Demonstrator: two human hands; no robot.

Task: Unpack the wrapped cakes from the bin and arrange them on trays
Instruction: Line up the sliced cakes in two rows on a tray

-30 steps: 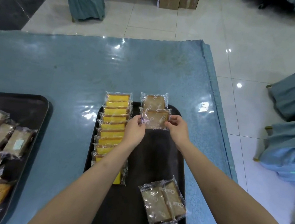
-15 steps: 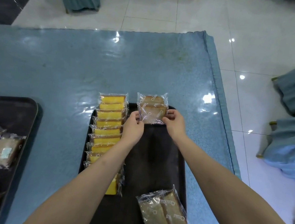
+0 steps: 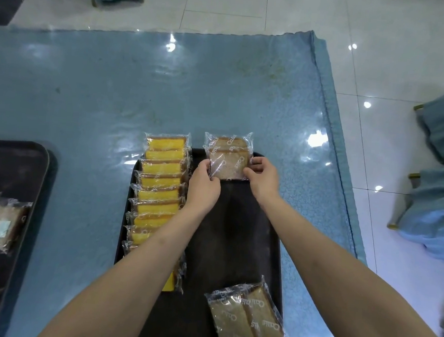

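Both hands pinched one brown cake [image 3: 228,163], left hand [image 3: 203,183] at its 9 o'clock edge, right hand [image 3: 261,178] at 3, squaring it over another at the tray's [image 3: 236,236] 12 o'clock end, apparently starting a row beside the yellow cakes [image 3: 161,179]

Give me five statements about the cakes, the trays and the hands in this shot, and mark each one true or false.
1. Both hands hold the same brown wrapped cake at the far end of the middle tray. True: the left hand and the right hand grip its two sides.
2. The yellow cakes form a row along the tray's right side. False: they run along its left side.
3. Two brown cakes lie at the tray's near right corner. True.
4. The tray on the left holds nothing. False: wrapped cakes lie in it.
5. The table is covered in red cloth. False: the cover is blue.
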